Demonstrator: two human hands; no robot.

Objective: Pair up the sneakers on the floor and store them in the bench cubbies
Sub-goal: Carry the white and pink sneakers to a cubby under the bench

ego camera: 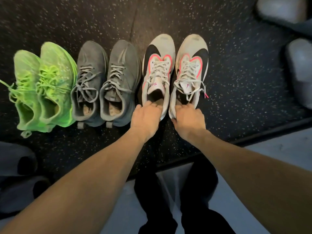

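Three pairs of sneakers stand in a row on the black speckled floor mat, toes pointing away from me. The neon green pair point(43, 85) is at the left and the grey pair point(104, 81) in the middle. At the right stand two white sneakers with black swooshes and pink trim. My left hand point(146, 119) grips the heel collar of the left white sneaker point(158, 68), fingers tucked inside its opening. My right hand point(188, 119) grips the heel of the right white sneaker point(190, 68) the same way. No bench cubbies are in view.
Grey dumbbell heads lie at the top right point(300, 71) and at the lower left point(16, 159). The mat's front edge point(253, 139) runs diagonally, with pale grey floor point(278, 149) on my side. My legs in black trousers point(182, 200) show at the bottom.
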